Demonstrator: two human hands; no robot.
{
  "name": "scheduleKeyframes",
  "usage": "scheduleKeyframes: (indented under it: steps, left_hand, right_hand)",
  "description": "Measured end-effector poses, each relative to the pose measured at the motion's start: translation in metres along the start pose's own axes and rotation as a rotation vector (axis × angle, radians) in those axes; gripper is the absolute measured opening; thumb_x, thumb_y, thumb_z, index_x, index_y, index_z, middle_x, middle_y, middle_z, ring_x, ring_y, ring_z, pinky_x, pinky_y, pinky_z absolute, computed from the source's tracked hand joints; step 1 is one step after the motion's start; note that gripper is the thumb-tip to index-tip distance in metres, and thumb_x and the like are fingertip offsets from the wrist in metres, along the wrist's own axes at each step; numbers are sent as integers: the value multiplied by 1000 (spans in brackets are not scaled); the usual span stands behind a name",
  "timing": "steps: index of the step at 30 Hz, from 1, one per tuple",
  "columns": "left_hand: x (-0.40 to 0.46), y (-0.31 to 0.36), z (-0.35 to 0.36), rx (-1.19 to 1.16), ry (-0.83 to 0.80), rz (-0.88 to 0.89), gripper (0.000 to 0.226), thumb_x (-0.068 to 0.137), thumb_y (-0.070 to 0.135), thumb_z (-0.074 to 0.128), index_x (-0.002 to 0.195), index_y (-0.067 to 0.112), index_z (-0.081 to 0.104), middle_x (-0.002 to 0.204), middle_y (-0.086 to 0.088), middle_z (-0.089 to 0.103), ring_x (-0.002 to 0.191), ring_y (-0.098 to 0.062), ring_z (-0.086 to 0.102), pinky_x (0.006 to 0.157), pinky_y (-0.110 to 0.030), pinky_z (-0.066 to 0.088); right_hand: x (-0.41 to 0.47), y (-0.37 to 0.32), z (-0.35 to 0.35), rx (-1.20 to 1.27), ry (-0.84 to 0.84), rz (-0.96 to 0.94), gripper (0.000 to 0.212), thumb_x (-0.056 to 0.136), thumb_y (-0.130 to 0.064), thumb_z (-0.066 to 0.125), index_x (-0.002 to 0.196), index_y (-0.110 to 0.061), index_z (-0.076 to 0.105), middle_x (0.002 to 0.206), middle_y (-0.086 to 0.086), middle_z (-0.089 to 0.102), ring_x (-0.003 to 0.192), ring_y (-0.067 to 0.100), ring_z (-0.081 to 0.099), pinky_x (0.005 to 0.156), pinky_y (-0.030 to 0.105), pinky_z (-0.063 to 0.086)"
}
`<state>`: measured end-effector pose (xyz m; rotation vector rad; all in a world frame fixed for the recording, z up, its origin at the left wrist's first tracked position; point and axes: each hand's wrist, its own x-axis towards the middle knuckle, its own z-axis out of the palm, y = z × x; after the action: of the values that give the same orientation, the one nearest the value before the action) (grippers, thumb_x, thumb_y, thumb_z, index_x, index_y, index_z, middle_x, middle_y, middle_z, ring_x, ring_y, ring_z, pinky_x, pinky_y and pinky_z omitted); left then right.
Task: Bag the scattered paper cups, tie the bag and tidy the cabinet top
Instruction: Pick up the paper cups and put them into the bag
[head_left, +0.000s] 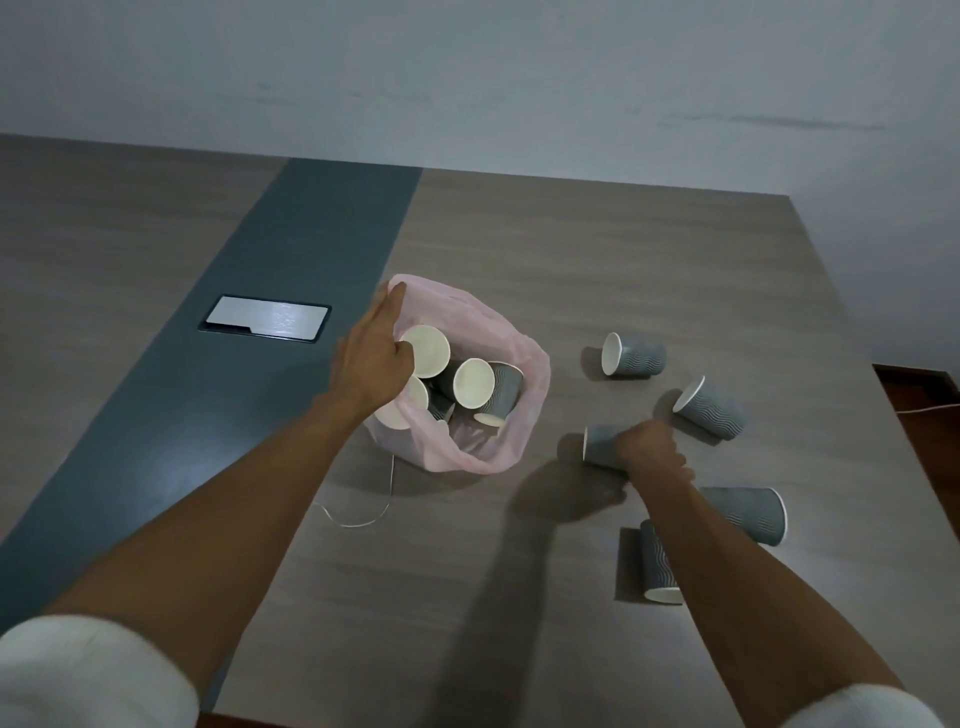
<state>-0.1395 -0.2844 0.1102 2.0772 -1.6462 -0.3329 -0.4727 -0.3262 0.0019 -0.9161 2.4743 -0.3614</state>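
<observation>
A pink plastic bag (519, 415) stands open in the middle of the cabinet top (571, 260), with several grey paper cups (472, 384) inside. My left hand (371, 358) holds the bag's left rim. My right hand (649, 452) is closed around a grey cup (597, 441) lying on its side, right of the bag. Several more grey cups lie scattered on the right: one (634, 354) behind my hand, one tilted (711, 410), one (748, 514) beside my forearm and one (657, 564) partly under it.
A thin white string (363, 514) lies curled in front of the bag. A metal flap plate (265, 318) sits in the dark blue strip (311, 234) on the left. The wall is close behind, and the cabinet's right edge drops to a wooden floor (924, 415).
</observation>
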Motion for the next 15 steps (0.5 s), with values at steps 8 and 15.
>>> scheduleKeyframes:
  steps: [8,15]
  left_hand:
    - [2,2,-15,58,-75,10,80,88,15,57,159,26,22,168,13,14,141,-28,42,113,-48,34]
    - [6,-11,-23,47,-117,54,83,89,26,65,159,31,20,166,19,16,137,-27,47,109,-43,38]
  right_hand:
    - [-59,-69,-40,465,-344,-623,17,88,-15,59,87,-7,75,74,2,65,68,14,55,61,28,41]
    - [-101,-92,-22,377,-470,-1078,11,88,-13,73,97,-12,80,91,5,64,82,14,61,75,22,47]
